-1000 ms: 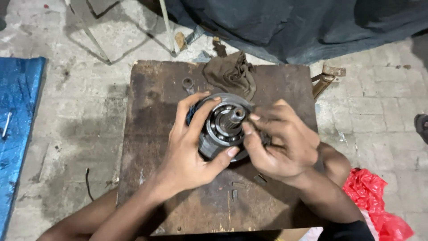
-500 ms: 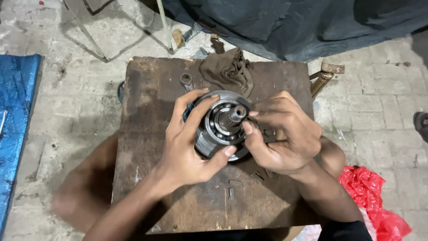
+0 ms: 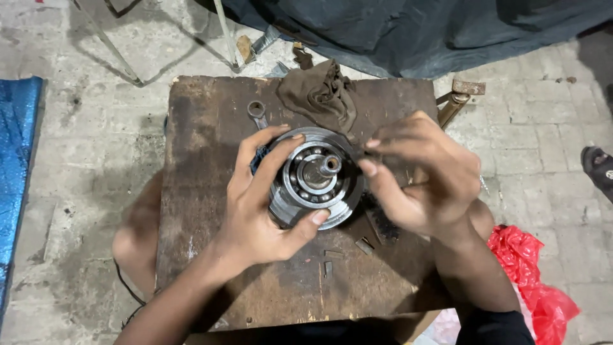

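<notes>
A round grey metal hub with an exposed ball bearing [image 3: 314, 180] sits over the middle of a dark, stained wooden board [image 3: 204, 166] that lies on a pale paved floor [image 3: 96, 128]. The part is built of rings within rings: a broad, dull outer flange scuffed bright along its lower edge, a darker inner ring, then a circle of shiny steel balls seated in grease, and at the centre a short stubby shaft that stands up towards the camera. The left hand [image 3: 262, 211] grasps the hub from its left side, thumb hooked under the lower rim and fingers curled over the upper edge. The right hand [image 3: 424, 182] is just beside the hub's right edge, its thumb and forefinger pinched together at the rim; what they pinch, if anything, is too small to tell. A crumpled brown rag [image 3: 319, 96] lies on the board just behind the hub, and the ring end of a steel spanner [image 3: 257, 112] shows to its left. Small metal bits [image 3: 364, 246] lie on the board below the hub. A red plastic bag [image 3: 533, 281] lies on the floor at the right
</notes>
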